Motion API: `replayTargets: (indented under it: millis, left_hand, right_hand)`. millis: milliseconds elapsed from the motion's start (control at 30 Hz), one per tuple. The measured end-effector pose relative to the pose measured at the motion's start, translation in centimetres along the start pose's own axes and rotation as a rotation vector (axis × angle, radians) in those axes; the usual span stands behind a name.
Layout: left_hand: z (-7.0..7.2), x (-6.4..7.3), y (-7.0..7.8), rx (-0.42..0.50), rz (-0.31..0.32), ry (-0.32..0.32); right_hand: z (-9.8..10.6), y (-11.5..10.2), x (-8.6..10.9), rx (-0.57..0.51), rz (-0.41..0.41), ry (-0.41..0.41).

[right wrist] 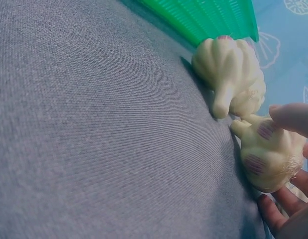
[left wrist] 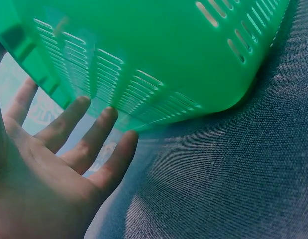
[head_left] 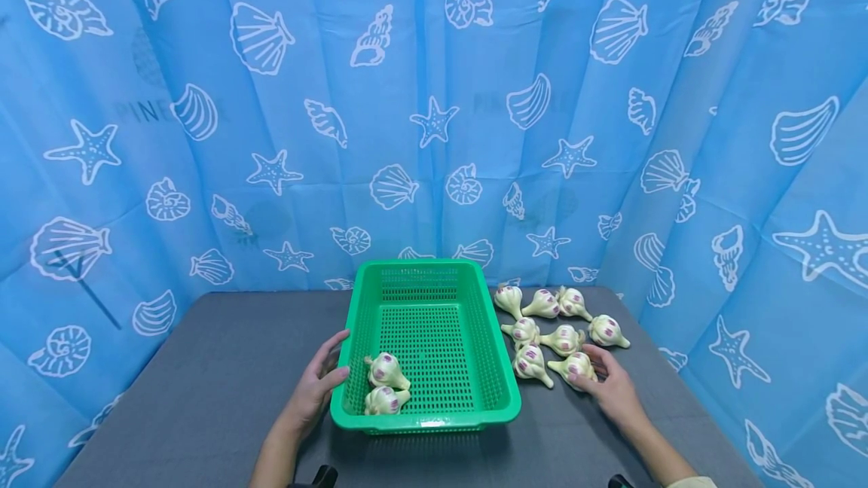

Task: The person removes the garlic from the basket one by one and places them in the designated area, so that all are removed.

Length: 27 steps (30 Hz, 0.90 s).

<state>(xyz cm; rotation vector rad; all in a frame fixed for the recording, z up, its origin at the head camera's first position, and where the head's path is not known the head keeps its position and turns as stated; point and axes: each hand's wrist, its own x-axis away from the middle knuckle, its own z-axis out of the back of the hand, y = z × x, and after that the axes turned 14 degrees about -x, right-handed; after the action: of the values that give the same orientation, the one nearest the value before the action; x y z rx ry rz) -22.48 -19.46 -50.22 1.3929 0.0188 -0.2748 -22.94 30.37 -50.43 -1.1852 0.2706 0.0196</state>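
My left hand is at the left side of a green plastic basket, thumb and index fingertips at its rim. In the left wrist view its fingers are extended alongside the slotted basket wall. Inside the basket, two garlic bulbs lie in the near left corner. My right hand grips a garlic bulb on the table, at the near right of a group. The right wrist view shows its thumb over that bulb and fingers around the root end.
Several more garlic bulbs with purple patches lie right of the basket, close together on the grey cloth-covered table. A blue curtain with white shell and starfish prints hangs behind the table and at its sides.
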Motion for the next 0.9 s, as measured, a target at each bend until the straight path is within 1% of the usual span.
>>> replayTargets:
  millis: [267, 433, 533, 767, 900]
  left_hand:
    - [-0.01, -0.02, 0.00, -0.010, -0.008, 0.000]
    - [-0.02, 0.00, -0.09, -0.009, -0.011, 0.000]
    - [-0.05, 0.05, -0.03, -0.014, -0.010, 0.003]
    - [-0.01, 0.10, 0.07, -0.006, -0.011, -0.006]
    - [-0.02, 0.08, 0.08, -0.012, -0.015, -0.005]
  right_hand:
    - [0.01, 0.12, 0.03, -0.010, 0.040, 0.008]
    - [0.05, 0.02, 0.16, -0.017, 0.049, 0.004]
    - [0.07, -0.09, 0.24, -0.015, 0.042, -0.006]
    - [0.05, -0.36, 0.33, -0.018, -0.009, -0.028]
    - [0.03, -0.35, 0.38, -0.029, -0.018, -0.040]
